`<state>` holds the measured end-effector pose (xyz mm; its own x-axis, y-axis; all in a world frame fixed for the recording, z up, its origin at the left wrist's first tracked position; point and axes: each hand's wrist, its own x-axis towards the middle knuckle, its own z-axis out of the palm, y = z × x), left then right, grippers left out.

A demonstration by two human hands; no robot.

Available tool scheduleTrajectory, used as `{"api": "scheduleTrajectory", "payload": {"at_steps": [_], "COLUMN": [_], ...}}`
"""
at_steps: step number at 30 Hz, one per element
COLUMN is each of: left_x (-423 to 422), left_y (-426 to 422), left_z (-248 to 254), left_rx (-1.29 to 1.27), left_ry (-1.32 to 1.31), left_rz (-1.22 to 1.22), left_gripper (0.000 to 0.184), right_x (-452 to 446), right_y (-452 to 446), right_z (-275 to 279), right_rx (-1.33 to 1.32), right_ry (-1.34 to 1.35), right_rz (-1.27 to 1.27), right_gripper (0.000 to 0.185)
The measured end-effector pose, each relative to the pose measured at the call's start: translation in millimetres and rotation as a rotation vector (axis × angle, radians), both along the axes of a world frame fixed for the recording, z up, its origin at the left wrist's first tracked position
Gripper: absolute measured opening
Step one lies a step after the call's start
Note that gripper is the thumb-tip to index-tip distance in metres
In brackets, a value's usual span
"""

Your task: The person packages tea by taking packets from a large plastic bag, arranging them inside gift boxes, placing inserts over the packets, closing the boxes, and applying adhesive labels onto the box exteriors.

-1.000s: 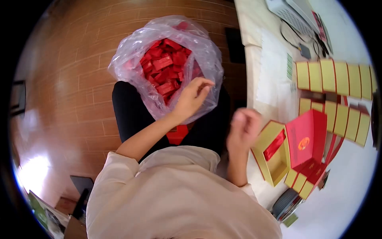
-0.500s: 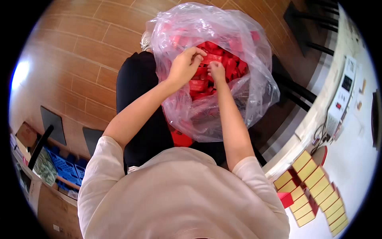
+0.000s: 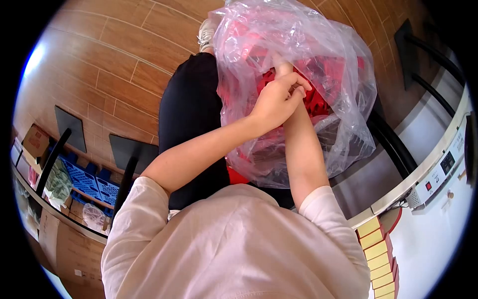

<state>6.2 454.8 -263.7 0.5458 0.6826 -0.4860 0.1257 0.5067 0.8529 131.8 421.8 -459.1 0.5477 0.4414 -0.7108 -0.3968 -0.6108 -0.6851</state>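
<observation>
A clear plastic bag (image 3: 348, 45) stands between the legs, with many small red packets (image 3: 316, 103) in its mouth. My left hand (image 3: 281, 99) crosses above my right wrist, its fingers curled and the thumb close to the index fingertip. What lies inside those fingers, if anything, is hidden. My right hand (image 3: 282, 66) reaches into the bag, partly covered by a fold of plastic. Its fingers cannot be made out.
Yellow and red boxes (image 3: 378, 256) line the white table (image 3: 423, 249) at the lower right, near a white device (image 3: 438, 174). Black metal legs stand beside the bag. Blue crates (image 3: 82, 177) and cardboard boxes (image 3: 67, 244) are at the lower left.
The view has swung toward the bag. My right hand has left the table side and gone deep into the bag. My left hand now lies across my right wrist.
</observation>
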Motion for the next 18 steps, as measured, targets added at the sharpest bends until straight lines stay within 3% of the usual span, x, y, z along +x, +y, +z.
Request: {"api": "scheduleTrajectory", "payload": {"at_steps": [12,18], "left_x": [5,3], "left_y": [-1,1], "left_z": [-22,-33], "left_rx": [-0.069,-0.115], "left_ry": [-0.087,-0.136], "left_rz": [0.15,0.214], "left_gripper": [0.017,0.019], "right_x": [-1,16], "right_y": [-34,-126], "right_z": [-2,120], "right_rx": [-0.077,-0.074], "right_ry": [-0.183,-0.157], "right_rz": [-0.165,-0.138], "right_gripper": [0.051,0.036]}}
